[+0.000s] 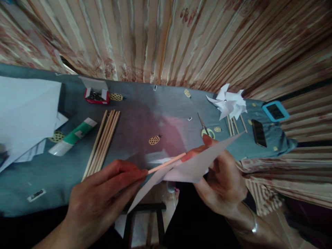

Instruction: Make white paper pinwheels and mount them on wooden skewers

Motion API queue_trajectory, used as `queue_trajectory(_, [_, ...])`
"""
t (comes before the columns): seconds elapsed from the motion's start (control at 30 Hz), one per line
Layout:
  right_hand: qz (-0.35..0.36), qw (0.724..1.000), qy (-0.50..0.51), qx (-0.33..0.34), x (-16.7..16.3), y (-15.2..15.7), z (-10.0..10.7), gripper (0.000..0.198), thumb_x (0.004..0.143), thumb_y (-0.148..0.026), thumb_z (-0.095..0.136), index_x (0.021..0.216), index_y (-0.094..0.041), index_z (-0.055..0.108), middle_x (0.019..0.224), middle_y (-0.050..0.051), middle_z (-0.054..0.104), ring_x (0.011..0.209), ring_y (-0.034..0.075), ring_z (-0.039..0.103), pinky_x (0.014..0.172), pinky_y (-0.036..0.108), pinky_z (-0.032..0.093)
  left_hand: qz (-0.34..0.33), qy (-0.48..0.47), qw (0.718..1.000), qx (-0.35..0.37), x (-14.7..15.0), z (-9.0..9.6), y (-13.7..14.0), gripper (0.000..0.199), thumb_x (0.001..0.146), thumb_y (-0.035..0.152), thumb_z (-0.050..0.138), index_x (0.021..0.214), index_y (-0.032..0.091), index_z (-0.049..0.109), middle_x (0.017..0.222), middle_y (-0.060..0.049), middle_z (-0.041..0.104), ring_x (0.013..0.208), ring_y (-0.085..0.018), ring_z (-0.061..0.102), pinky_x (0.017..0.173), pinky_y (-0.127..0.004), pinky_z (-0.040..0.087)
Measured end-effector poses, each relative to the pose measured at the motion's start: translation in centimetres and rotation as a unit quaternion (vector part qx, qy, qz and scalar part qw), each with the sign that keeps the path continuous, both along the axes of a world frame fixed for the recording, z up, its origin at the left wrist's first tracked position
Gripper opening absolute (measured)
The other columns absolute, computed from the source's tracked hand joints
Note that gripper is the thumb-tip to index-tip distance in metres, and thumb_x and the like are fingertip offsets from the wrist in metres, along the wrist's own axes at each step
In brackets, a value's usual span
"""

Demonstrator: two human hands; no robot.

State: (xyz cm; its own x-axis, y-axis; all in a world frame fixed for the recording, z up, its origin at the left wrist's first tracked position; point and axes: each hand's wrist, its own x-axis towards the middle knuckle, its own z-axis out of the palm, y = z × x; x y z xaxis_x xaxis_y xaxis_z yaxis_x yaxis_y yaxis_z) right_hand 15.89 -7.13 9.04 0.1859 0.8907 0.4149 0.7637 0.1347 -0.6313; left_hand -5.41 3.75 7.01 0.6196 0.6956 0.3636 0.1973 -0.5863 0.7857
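My left hand [103, 193] pinches one end of a thin wooden stick [168, 162] between thumb and fingers. The stick lies along the back of a white paper pinwheel [199, 164], whose blades stick out to both sides. My right hand [223, 176] is closed around the pinwheel's paper from the right, with a finger at the stick's far end. Part of the right fingers is hidden behind the paper. Both hands are in front of the table's near edge. Green-handled scissors [205, 128] lie just beyond my right hand, and several loose wooden sticks [103, 141] lie beyond my left.
White paper sheets [28, 107], a green-and-white tube [74, 136] and a red box of small dark pieces [97, 96] are on the left. Paper pinwheels on sticks [229, 102], a dark phone [258, 133] and a blue-framed device [275, 111] lie right. A curtain [145, 41] hangs behind.
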Motion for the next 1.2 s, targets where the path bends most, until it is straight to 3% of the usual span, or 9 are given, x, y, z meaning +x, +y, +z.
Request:
queue_trajectory(0.1, [-0.027, 1.0, 0.009, 0.001, -0.1, 0.6, -0.6, 0.069, 0.082, -0.011, 0.063, 0.144, -0.027, 0.036, 0.101, 0.001, 0.073, 0.093, 0.018, 0.069, 0.086, 0.037, 0.058, 0.004, 0.017, 0.999, 0.038, 0.1, -0.2, 0.0, 0.016, 0.087, 0.024, 0.059, 0.083, 0.021, 0.073, 0.075, 0.0, 0.07, 0.061, -0.009, 0.067, 0.056, -0.011, 0.051])
queue_trajectory(0.2, [-0.036, 0.995, 0.077, -0.05, -0.1, 1.5, -1.4, 0.062, 0.084, -0.017, 0.061, 0.14, -0.028, 0.038, 0.102, 0.001, 0.074, 0.092, 0.017, 0.07, 0.084, 0.036, 0.059, 0.011, 0.018, 1.0, 0.022, 0.3, -1.1, 0.1, 0.013, 0.084, 0.02, 0.06, 0.085, 0.022, 0.073, 0.077, 0.0, 0.07, 0.062, -0.011, 0.066, 0.056, -0.015, 0.052])
queue_trajectory(0.33, [-0.045, 0.98, 0.163, -0.108, 0.0, 2.8, -2.0, 0.051, 0.084, -0.022, 0.062, 0.132, -0.024, 0.046, 0.102, 0.001, 0.074, 0.092, 0.016, 0.071, 0.083, 0.032, 0.06, 0.03, 0.009, 0.998, -0.055, 0.8, -2.4, 0.4, 0.011, 0.079, 0.018, 0.064, 0.075, 0.023, 0.073, 0.074, 0.0, 0.069, 0.056, -0.011, 0.062, 0.053, -0.017, 0.049])
queue_trajectory(0.5, [-0.037, 0.976, 0.146, -0.16, 0.8, 4.0, -1.3, 0.048, 0.084, -0.023, 0.062, 0.13, -0.025, 0.049, 0.106, 0.002, 0.073, 0.098, 0.017, 0.069, 0.086, 0.033, 0.057, 0.046, -0.013, 0.981, -0.186, 1.6, -3.2, 0.3, 0.008, 0.075, 0.026, 0.068, 0.07, 0.023, 0.074, 0.07, -0.002, 0.067, 0.061, -0.015, 0.062, 0.056, -0.023, 0.048])
queue_trajectory(0.73, [0.0, 0.974, 0.016, -0.228, 2.3, 6.1, 0.4, 0.048, 0.077, -0.016, 0.064, 0.124, -0.019, 0.055, 0.103, 0.004, 0.073, 0.092, 0.021, 0.069, 0.088, 0.037, 0.052, 0.071, -0.074, 0.919, -0.38, 2.8, -3.4, -0.6, 0.012, 0.064, 0.03, 0.075, 0.061, 0.019, 0.071, 0.059, -0.001, 0.058, 0.05, -0.012, 0.05, 0.047, -0.023, 0.04])
queue_trajectory(0.93, [0.031, 0.969, -0.03, -0.243, 2.4, 7.3, 1.5, 0.053, 0.075, -0.01, 0.06, 0.127, -0.017, 0.054, 0.108, 0.007, 0.072, 0.098, 0.021, 0.068, 0.087, 0.032, 0.049, 0.094, -0.106, 0.879, -0.456, 3.4, -4.1, -1.7, 0.017, 0.061, 0.03, 0.079, 0.066, 0.016, 0.07, 0.052, 0.001, 0.059, 0.046, -0.009, 0.047, 0.046, -0.021, 0.036])
queue_trajectory(1.2, [0.132, 0.942, -0.107, -0.289, 1.5, 8.4, 1.1, 0.047, 0.074, -0.012, 0.059, 0.121, -0.017, 0.059, 0.107, 0.006, 0.071, 0.095, 0.021, 0.064, 0.081, 0.029, 0.043, 0.17, -0.165, 0.784, -0.573, 2.7, -4.5, -4.8, 0.028, 0.047, 0.029, 0.086, 0.064, 0.013, 0.071, 0.051, 0.0, 0.062, 0.046, -0.007, 0.048, 0.048, -0.019, 0.035])
